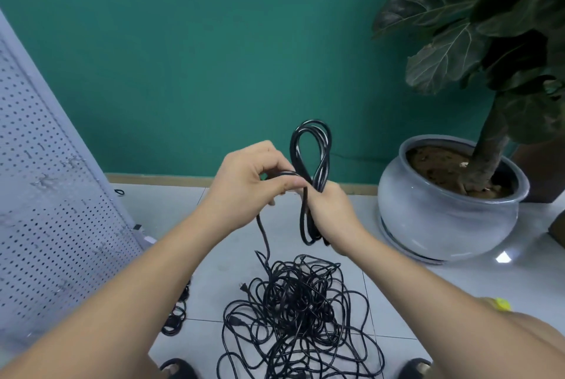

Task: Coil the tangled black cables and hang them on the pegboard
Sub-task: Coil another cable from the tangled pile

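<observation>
- Centre: coiled cable, glossy black.
- 6 o'clock: tangled heap, matt black.
- 9 o'clock: pegboard, pale grey with an even grid of dark holes.
- 12 o'clock: wall, plain teal.
- 3 o'clock: pot, shiny pale blue-grey.
- 2 o'clock: leaves, dark green with paler veins.
- 5 o'clock: floor, white tiles with thin grey joints.

Background: teal wall, wooden baseboard along its foot, pale grey tiled floor with dark grout lines. Right side: round glossy grey-white pot standing on the floor near the wall, filled with brown soil. Thick trunk rises from the soil, leaning right, with big dark veined leaves overhead. Dark brown object behind the pot, cut off by the frame. Bright light spot on the tiles just beside the pot base. Small yellow item lower right, can't ID. Two dark shoe tips at the bottom edge.
</observation>
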### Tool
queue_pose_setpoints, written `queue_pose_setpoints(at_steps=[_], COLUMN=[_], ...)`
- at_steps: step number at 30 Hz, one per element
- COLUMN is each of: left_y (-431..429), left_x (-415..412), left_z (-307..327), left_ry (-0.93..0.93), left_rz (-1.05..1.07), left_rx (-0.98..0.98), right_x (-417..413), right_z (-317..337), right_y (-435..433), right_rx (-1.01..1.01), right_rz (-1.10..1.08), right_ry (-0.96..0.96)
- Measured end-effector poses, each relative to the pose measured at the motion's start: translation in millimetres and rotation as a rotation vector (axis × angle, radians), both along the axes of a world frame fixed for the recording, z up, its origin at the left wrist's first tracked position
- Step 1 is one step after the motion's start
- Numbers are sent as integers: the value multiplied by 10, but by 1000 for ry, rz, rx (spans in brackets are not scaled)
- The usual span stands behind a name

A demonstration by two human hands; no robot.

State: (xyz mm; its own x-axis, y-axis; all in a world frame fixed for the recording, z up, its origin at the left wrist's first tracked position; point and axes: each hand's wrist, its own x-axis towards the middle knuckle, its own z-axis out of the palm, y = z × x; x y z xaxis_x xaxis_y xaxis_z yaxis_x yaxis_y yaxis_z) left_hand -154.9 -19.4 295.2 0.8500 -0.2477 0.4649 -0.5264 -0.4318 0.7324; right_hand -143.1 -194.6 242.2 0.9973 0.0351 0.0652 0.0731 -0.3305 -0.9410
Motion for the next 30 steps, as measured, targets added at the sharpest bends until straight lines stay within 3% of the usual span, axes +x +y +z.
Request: queue_pose_setpoints(at_steps=[5, 9, 12, 19, 25, 30], left_y=[177, 288, 394, 404, 443, 312], left_x=[149, 234, 296, 287, 216, 187], left_z=[-34, 23, 37, -4, 227, 220], left_ry=[-459, -530, -434, 27, 432, 458], left_rz=[89, 70, 81, 181, -70, -143], left_rx=[336, 531, 635, 586, 366, 95], right_x=[-58, -60, -78, -12, -47, -95], right_z=[-178, -205, -226, -179, -223, -233], right_y=[137, 111, 59, -120, -160, -94], right_rx=[-135, -334, -493, -616, -646, -574], right_rz=[88, 183, 234, 108, 133, 130], right_ry=[40, 120, 166, 85, 102, 79])
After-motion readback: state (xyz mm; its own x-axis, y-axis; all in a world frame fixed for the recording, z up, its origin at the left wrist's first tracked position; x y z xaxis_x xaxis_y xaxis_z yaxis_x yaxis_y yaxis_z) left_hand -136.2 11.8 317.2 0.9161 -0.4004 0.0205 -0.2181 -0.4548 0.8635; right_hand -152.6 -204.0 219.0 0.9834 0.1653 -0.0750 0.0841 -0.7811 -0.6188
